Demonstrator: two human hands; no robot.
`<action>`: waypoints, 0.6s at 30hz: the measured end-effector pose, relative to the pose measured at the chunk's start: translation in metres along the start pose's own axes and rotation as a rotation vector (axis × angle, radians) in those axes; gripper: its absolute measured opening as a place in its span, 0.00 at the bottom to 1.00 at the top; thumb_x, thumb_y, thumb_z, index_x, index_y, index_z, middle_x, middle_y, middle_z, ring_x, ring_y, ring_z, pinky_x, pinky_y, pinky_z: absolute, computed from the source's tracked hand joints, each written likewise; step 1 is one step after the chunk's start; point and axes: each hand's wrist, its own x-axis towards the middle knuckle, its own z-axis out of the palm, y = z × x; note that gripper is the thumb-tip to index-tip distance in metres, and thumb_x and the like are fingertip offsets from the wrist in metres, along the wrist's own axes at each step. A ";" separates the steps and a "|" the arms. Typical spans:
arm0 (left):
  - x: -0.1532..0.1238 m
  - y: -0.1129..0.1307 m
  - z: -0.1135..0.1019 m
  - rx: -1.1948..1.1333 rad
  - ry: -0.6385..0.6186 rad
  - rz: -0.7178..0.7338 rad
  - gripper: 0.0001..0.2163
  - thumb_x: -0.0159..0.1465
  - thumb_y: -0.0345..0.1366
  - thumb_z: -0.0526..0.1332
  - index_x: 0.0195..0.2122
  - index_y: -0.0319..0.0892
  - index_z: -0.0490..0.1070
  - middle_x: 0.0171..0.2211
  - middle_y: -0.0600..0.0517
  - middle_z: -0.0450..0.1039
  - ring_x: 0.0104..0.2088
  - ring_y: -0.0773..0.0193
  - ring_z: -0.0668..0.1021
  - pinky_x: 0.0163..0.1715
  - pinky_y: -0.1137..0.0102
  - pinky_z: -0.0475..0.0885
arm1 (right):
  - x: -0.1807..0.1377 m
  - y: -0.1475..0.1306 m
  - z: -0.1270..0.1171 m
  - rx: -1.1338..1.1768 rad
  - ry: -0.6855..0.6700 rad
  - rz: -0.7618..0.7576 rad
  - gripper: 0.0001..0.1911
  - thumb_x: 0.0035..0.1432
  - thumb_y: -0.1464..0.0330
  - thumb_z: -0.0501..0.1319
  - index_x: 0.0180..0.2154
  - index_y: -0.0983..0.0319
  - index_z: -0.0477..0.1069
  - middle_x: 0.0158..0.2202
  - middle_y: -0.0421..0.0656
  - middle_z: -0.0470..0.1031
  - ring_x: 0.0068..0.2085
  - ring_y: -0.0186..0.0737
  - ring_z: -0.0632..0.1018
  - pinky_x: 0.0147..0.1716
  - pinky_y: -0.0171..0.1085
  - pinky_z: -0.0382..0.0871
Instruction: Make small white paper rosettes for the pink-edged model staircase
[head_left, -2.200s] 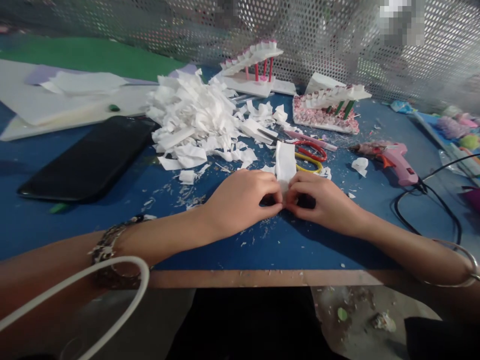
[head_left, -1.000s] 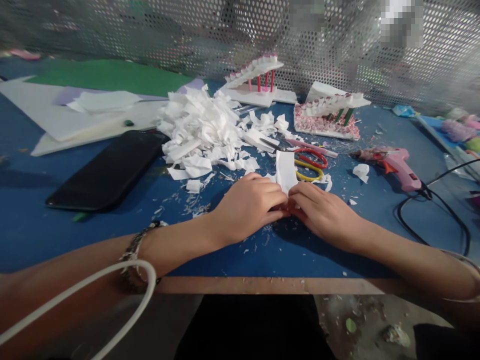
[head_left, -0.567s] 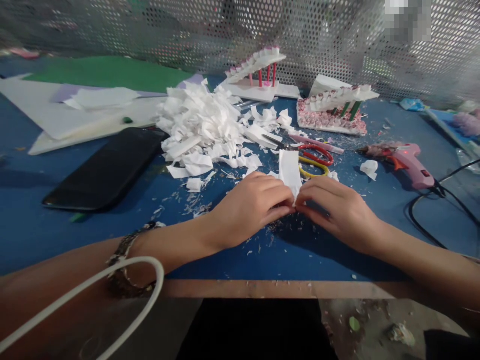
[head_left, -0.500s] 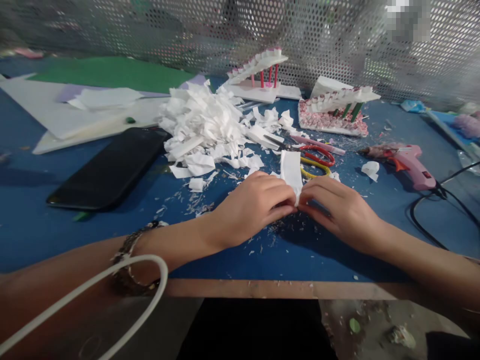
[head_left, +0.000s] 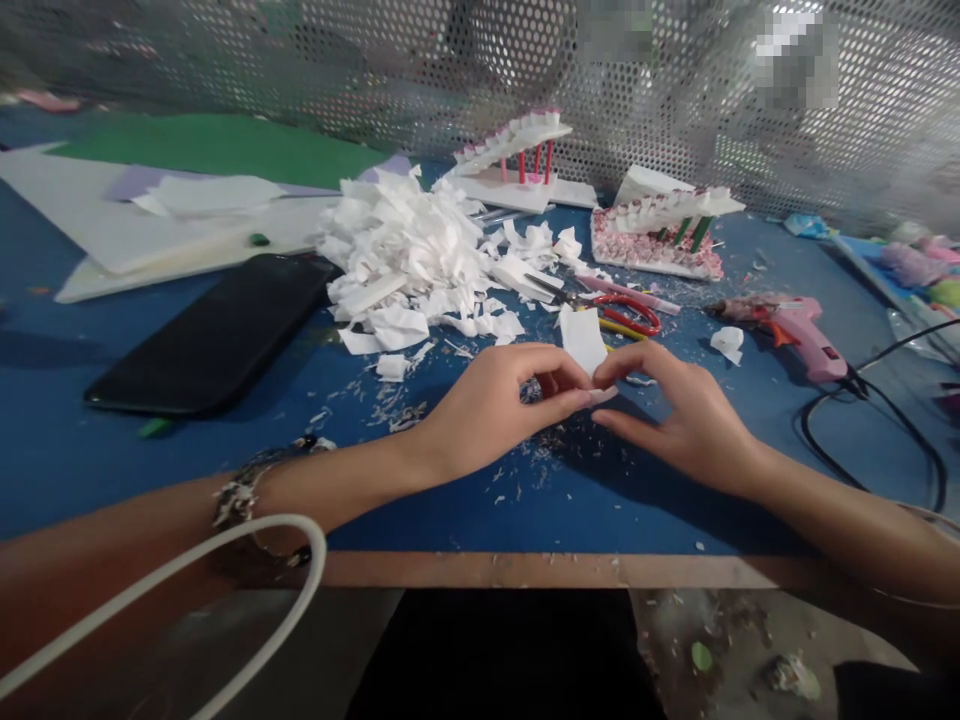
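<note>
A white paper strip (head_left: 583, 338) stands up between my hands, its lower end folded over. My left hand (head_left: 487, 415) pinches that folded end between thumb and fingertips. On the other side, my right hand (head_left: 694, 425) has its thumb lowered away from the fold, with a gap below the fingers. Its index fingertip is at the strip's right edge. Behind the strip lie red-handled scissors (head_left: 634, 312), a yellow-handled tool (head_left: 622, 328) partly hidden by my right hand, and a pink pen (head_left: 637, 294).
A heap of white paper scraps (head_left: 409, 250) is left of the scissors. A black phone (head_left: 217, 335) lies at left. Two small craft models (head_left: 525, 150) stand at the back. A pink glue gun (head_left: 806, 335) with its cable lies right. A white cable (head_left: 300, 525) loops over my left forearm.
My right thumb has come off the strip and dropped away from its fingers. The strip's lower end now shows as a fold toward me. The view has shifted slightly.
</note>
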 end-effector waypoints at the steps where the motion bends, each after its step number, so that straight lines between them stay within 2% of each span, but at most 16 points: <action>1: 0.000 0.000 0.000 -0.033 0.003 -0.028 0.08 0.60 0.38 0.57 0.31 0.39 0.71 0.29 0.54 0.71 0.29 0.70 0.72 0.29 0.78 0.65 | 0.000 0.000 0.000 0.009 0.016 0.001 0.08 0.54 0.69 0.59 0.37 0.61 0.63 0.32 0.39 0.71 0.34 0.32 0.73 0.33 0.31 0.67; 4: 0.001 0.000 -0.001 -0.099 -0.008 -0.087 0.08 0.58 0.39 0.59 0.30 0.39 0.71 0.29 0.54 0.71 0.29 0.70 0.72 0.29 0.78 0.65 | -0.001 -0.001 0.001 0.020 0.070 -0.032 0.05 0.56 0.72 0.56 0.37 0.60 0.63 0.32 0.38 0.71 0.35 0.30 0.73 0.35 0.31 0.66; 10: 0.001 -0.001 0.002 -0.291 -0.038 -0.146 0.08 0.57 0.39 0.60 0.28 0.39 0.70 0.24 0.56 0.69 0.25 0.73 0.69 0.24 0.80 0.62 | -0.001 -0.002 0.001 0.065 0.068 -0.105 0.04 0.56 0.73 0.57 0.35 0.60 0.65 0.32 0.39 0.72 0.35 0.32 0.72 0.37 0.33 0.67; 18: 0.001 -0.003 0.005 -0.398 -0.050 -0.157 0.06 0.57 0.36 0.60 0.29 0.38 0.69 0.25 0.56 0.68 0.27 0.74 0.69 0.28 0.79 0.63 | -0.003 -0.003 0.000 0.117 0.092 -0.144 0.06 0.54 0.75 0.58 0.34 0.60 0.67 0.30 0.38 0.73 0.34 0.31 0.73 0.42 0.37 0.69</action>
